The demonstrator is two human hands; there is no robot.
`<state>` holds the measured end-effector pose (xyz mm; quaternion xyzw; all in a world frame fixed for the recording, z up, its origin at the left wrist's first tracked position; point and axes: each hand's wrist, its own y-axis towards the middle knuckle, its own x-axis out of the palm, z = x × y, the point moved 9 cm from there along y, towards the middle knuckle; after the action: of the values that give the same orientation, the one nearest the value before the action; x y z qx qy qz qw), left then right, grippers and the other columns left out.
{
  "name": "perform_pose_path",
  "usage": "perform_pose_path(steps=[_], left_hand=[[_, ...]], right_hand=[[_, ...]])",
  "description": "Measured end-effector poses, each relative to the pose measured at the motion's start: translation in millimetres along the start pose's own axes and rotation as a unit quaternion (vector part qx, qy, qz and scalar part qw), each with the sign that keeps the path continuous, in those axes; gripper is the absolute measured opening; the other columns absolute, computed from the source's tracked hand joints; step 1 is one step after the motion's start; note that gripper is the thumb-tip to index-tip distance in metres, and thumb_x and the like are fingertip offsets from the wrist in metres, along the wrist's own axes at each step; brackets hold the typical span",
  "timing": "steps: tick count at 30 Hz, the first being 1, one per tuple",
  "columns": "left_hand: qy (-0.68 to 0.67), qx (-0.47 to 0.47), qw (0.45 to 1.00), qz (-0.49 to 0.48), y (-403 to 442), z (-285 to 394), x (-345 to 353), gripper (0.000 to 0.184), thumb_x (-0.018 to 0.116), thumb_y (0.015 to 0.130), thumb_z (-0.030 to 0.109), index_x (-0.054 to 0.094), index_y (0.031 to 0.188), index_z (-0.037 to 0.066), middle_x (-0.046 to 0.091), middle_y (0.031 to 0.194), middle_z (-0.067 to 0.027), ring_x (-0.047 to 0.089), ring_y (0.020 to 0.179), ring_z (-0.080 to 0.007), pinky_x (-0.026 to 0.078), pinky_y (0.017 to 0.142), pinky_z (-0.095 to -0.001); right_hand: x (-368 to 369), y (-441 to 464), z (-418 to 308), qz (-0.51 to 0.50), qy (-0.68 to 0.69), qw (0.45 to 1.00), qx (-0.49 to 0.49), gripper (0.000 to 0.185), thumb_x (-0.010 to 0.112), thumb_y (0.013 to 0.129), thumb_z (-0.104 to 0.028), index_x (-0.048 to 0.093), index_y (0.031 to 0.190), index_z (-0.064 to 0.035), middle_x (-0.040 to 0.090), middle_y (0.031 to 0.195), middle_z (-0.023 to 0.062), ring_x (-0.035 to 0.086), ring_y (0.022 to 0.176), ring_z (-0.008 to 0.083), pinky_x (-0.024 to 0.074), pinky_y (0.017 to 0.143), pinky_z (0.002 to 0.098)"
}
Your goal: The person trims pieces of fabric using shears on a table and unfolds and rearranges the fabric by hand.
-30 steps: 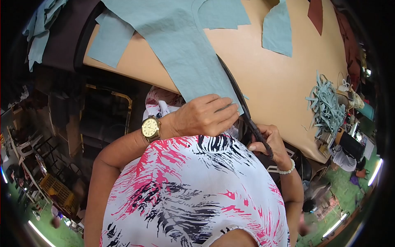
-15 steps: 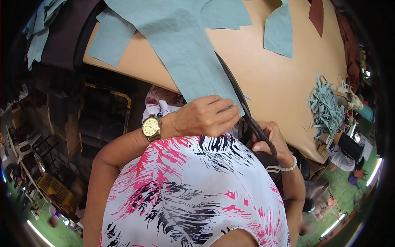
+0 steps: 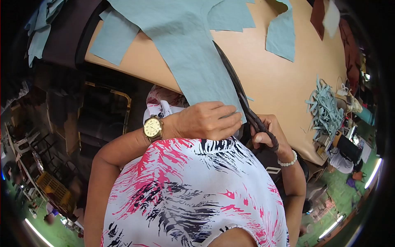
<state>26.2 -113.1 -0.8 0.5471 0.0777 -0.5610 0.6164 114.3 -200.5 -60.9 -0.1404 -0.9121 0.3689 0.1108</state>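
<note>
A long strip-like piece of blue-green fabric (image 3: 193, 66) runs from the table's far side down to its near edge. My left hand (image 3: 207, 120), with a watch on the wrist, is closed on the near end of this fabric, its fingers bent over the cloth. My right hand (image 3: 271, 131) grips the wrapped handles of large dark scissors (image 3: 238, 86). The long blades lie along the fabric's right edge, pointing away from me, and look almost together. Part of the handles is hidden in my palm.
More blue-green pieces (image 3: 281, 33) lie on the tan table (image 3: 304, 82), with a dark red piece (image 3: 317, 18) at the far right. A heap of thin fabric scraps (image 3: 327, 108) sits at the right edge. A yellow crate (image 3: 53, 188) stands on the floor at lower left.
The view has shifted slightly. The scissors' blades look a little closer together, still along the fabric's right edge. A blurred pale shape has appeared at the top right.
</note>
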Motion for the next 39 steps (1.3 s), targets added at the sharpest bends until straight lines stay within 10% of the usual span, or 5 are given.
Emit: perform_pose_path(steps=[28, 31, 39], left_hand=[[-0.030, -0.001, 0.999, 0.017, -3, -4, 0, 0.022, 0.056, 0.066, 0.013, 0.059, 0.085, 0.002, 0.058, 0.087, -0.0069, 0.057, 0.079, -0.0168, 0.047, 0.060, -0.0254], [-0.185, -0.104, 0.976, -0.044, -4, -32, -8, 0.034, 0.065, 0.065, 0.020, 0.060, 0.093, 0.000, 0.060, 0.098, -0.0109, 0.059, 0.090, -0.0257, 0.050, 0.072, -0.0347], [0.097, -0.291, 0.949, 0.073, -20, -92, -53, 0.036, 0.073, 0.063, 0.018, 0.059, 0.091, 0.001, 0.057, 0.098, -0.0118, 0.053, 0.093, -0.0299, 0.040, 0.080, -0.0379]], right_hand=[[-7, -1, 4, 0.015, -0.043, 0.999, 0.028, 0.032, 0.076, 0.067, -0.022, 0.050, 0.060, -0.0040, 0.046, 0.048, -0.0014, 0.045, 0.040, 0.0058, 0.0329, 0.037, 0.0184], [-5, -3, -1, 0.024, -0.061, 0.997, 0.038, 0.033, 0.076, 0.068, -0.024, 0.051, 0.061, -0.0034, 0.046, 0.048, -0.0018, 0.045, 0.039, 0.0053, 0.0336, 0.036, 0.0183], [-7, -5, 4, 0.022, -0.094, 0.993, 0.072, 0.034, 0.075, 0.070, -0.028, 0.052, 0.062, -0.0043, 0.045, 0.047, -0.0039, 0.046, 0.039, 0.0047, 0.0333, 0.036, 0.0183]])
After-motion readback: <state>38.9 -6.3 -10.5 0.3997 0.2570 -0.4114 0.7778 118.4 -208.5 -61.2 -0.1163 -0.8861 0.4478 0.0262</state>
